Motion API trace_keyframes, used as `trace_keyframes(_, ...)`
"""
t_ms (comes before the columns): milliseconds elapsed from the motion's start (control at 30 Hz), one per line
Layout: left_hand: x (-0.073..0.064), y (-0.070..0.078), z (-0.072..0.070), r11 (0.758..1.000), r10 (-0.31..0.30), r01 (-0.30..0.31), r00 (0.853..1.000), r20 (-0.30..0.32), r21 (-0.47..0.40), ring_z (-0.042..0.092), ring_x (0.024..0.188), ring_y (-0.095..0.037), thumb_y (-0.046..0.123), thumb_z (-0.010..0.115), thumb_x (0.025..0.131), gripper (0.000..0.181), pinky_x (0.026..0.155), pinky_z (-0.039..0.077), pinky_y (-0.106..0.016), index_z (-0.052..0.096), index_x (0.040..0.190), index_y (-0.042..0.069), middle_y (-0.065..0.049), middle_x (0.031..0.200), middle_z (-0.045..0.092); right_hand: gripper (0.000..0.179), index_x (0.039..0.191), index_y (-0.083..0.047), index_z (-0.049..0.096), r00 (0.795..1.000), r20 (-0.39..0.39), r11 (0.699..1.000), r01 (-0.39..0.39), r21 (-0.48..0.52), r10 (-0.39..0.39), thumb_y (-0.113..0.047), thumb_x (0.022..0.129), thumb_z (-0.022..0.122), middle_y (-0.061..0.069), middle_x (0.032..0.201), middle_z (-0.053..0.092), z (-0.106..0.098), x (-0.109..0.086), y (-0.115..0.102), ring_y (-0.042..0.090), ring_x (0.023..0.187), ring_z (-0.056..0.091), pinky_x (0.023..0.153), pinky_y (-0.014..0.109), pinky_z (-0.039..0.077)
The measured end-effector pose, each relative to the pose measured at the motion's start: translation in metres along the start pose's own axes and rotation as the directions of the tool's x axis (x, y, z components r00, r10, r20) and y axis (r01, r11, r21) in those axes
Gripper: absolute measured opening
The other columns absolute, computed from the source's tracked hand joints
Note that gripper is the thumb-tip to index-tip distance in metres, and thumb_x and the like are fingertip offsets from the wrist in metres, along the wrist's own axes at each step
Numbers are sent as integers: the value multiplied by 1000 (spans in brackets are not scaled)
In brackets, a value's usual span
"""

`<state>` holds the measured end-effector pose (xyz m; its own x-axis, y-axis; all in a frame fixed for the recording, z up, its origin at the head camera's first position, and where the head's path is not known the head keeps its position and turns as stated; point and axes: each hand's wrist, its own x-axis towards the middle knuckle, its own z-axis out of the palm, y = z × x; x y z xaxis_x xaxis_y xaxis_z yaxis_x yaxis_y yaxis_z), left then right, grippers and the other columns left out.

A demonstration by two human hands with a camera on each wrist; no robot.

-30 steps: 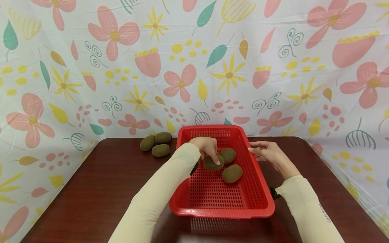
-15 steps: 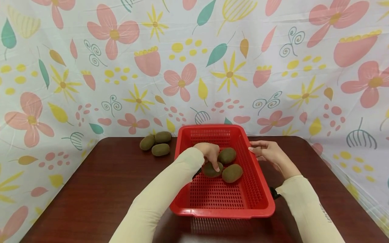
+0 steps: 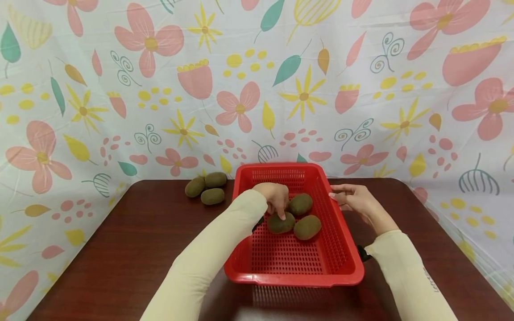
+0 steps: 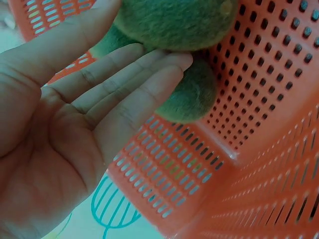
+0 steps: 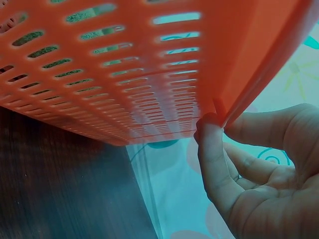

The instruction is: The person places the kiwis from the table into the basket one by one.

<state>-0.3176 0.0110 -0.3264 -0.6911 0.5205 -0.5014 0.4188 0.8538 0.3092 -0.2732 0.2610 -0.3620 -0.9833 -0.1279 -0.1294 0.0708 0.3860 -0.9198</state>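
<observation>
Three brown, fuzzy kiwis lie in a red plastic basket (image 3: 295,280) in the head view. My left hand (image 3: 275,196) is inside the basket, over the left kiwi (image 3: 281,223). In the left wrist view the left hand (image 4: 75,114) has its fingers extended beside the kiwis, its thumb reaching to the nearest kiwi (image 4: 179,22). The other two kiwis sit at the back (image 3: 300,204) and the right (image 3: 307,228). Outside the right wall, my right hand (image 3: 357,203) pinches the basket rim between thumb and fingers, as the right wrist view shows at the hand (image 5: 259,169).
Three more kiwis (image 3: 213,196) lie grouped on the dark wooden table (image 3: 120,249), at the back left of the basket. Behind the table hangs a white cloth (image 3: 257,89) with flower and leaf prints.
My left hand set the left kiwi down beside the others, a little toward me, and then rose slightly with its fingers loosened. The right hand has stayed on the basket rim.
</observation>
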Motion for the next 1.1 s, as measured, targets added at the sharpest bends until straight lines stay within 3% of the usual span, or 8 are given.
trace_keyframes(133,-9,-2,-11,999,18,-20,999,-30,-45,57,59,-16,14,74,85,21,55,50,-26,62,68,11,-3,68,60,60,141,5,43,1000,3,1000,0,-2,0,-26,94,64,4,96,69,0,0,-1,15,83,65,78,36,56)
trace_keyframes(233,-16,-5,-22,997,34,-37,998,-46,-66,55,59,-15,12,72,87,20,58,50,-27,64,69,7,-5,68,60,60,141,6,42,1000,7,1000,5,4,-5,-25,94,64,3,95,68,0,0,0,14,82,65,77,35,56)
trace_keyframes(400,-28,-15,-43,995,69,-75,993,-93,-60,63,70,-16,12,70,89,9,64,54,-23,71,86,3,-5,78,65,61,141,7,42,1000,11,1000,13,8,-13,-25,94,64,4,96,68,0,0,1,14,82,65,76,34,57)
trace_keyframes(533,-41,-29,-59,988,72,-91,986,-148,-122,68,86,-22,9,67,91,20,74,56,-27,70,107,-2,-10,96,69,61,141,6,42,1000,11,1000,11,4,-11,-25,94,64,5,97,68,0,0,-1,15,84,65,77,35,56)
trace_keyframes(633,-49,-43,-68,982,62,-94,980,-191,-164,68,87,-22,8,65,92,23,76,56,-28,69,111,-3,-14,102,69,61,141,6,42,1000,8,1000,10,2,-10,-25,94,64,4,97,68,1,-1,-1,15,84,65,78,36,56)
trace_keyframes(767,-58,-67,-74,974,56,-111,963,-265,-199,68,87,-22,6,63,92,22,78,55,-29,68,110,-5,-18,104,69,60,140,7,42,1000,5,1000,12,7,-12,-25,94,65,3,95,68,1,-1,-1,15,83,66,77,35,57)
trace_keyframes(867,-65,-85,-73,975,45,-115,941,-334,-193,67,91,-23,6,64,92,23,81,55,-32,68,111,-6,-18,109,68,61,140,7,43,1000,5,1000,11,12,-11,-25,94,65,2,94,68,1,-1,-1,15,83,66,77,35,57)
trace_keyframes(1100,-75,-129,-60,960,-27,-102,894,-448,-262,66,93,-34,2,62,90,27,77,55,-34,64,115,-9,-23,106,68,61,140,7,43,1000,8,1000,18,12,-18,-26,94,65,2,95,69,1,-1,-1,16,84,66,78,35,56)
